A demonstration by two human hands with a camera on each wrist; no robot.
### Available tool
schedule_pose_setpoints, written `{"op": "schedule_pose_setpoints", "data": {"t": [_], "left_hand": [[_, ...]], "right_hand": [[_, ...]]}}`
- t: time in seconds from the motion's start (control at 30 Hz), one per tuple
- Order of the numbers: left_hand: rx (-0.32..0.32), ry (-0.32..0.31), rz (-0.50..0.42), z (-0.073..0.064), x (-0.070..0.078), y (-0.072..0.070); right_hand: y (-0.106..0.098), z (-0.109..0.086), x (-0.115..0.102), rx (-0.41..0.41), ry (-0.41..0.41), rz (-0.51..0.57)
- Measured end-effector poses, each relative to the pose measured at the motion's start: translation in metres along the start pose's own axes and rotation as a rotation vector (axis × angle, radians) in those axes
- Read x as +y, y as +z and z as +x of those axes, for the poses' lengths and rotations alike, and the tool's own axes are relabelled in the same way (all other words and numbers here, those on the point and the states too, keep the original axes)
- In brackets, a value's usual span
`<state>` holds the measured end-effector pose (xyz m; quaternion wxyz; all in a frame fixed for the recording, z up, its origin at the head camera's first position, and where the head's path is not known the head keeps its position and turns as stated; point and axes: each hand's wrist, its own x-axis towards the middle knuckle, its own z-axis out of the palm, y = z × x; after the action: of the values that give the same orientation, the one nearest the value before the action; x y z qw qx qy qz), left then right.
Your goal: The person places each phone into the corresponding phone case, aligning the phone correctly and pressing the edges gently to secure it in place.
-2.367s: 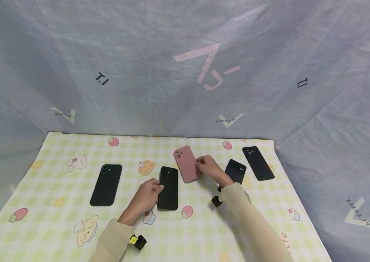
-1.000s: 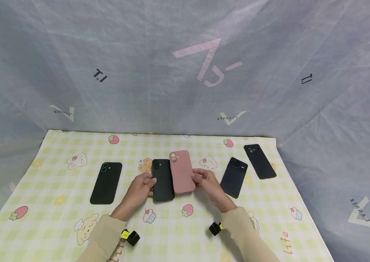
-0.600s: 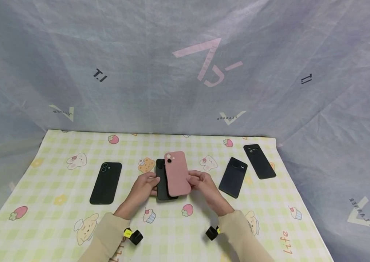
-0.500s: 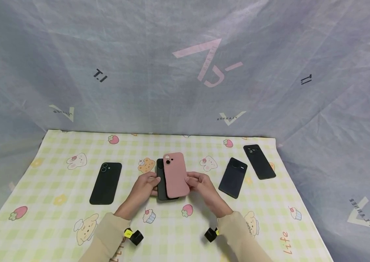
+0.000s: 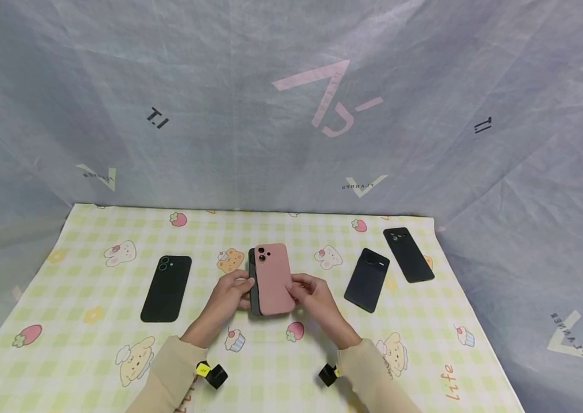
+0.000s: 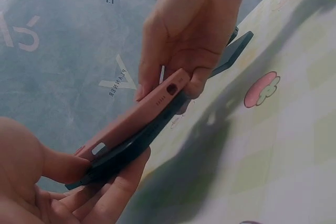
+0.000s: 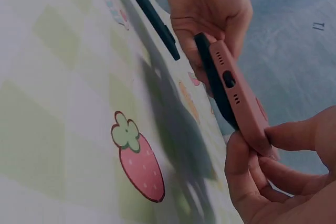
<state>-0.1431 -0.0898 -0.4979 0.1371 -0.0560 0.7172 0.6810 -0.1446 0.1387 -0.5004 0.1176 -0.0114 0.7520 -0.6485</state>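
Note:
Over the middle of the table, both hands hold a pink phone case (image 5: 275, 280) against a black phone (image 5: 253, 295), the case lying on top and covering most of it. My left hand (image 5: 226, 298) grips the phone's left edge, thumb on top and fingers beneath. My right hand (image 5: 318, 298) pinches the case's lower right edge. In the left wrist view the case (image 6: 134, 116) and phone (image 6: 128, 149) lie nearly parallel, a thin gap between them at one end. The right wrist view shows the case's bottom edge (image 7: 241, 100) with its port cutout. Both are raised above the tablecloth, over their shadow.
A black phone (image 5: 166, 289) with two camera rings lies at the left. To the right lie a dark phone (image 5: 368, 281) and a black phone case (image 5: 409, 255) on the checked tablecloth (image 5: 90, 378). A grey-blue cloth (image 5: 234, 115) hangs behind the table.
The right hand has brought the pink case left and toward me, from beside the black phone to over it. The left hand has lifted the phone and shifted it slightly.

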Motion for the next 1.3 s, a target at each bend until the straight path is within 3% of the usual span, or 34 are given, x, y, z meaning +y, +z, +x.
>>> {"op": "schedule_pose_setpoints", "data": {"t": [0.2, 0.73, 1.1, 1.3], "left_hand": [[-0.003, -0.016, -0.032, 0.0, 0.002, 0.001], [-0.05, -0.005, -0.058, -0.004, 0.001, 0.001], [-0.043, -0.008, -0.045, -0.006, 0.0, 0.002], [-0.041, 0.005, 0.012, -0.006, -0.001, 0.004]], "right_hand": [[0.001, -0.003, 0.002, -0.003, -0.033, -0.015], [0.006, -0.006, 0.004, 0.0, 0.007, 0.067], [0.011, -0.01, 0.003, 0.021, 0.031, 0.112], [0.011, -0.011, 0.004, 0.012, 0.038, 0.114]]}}
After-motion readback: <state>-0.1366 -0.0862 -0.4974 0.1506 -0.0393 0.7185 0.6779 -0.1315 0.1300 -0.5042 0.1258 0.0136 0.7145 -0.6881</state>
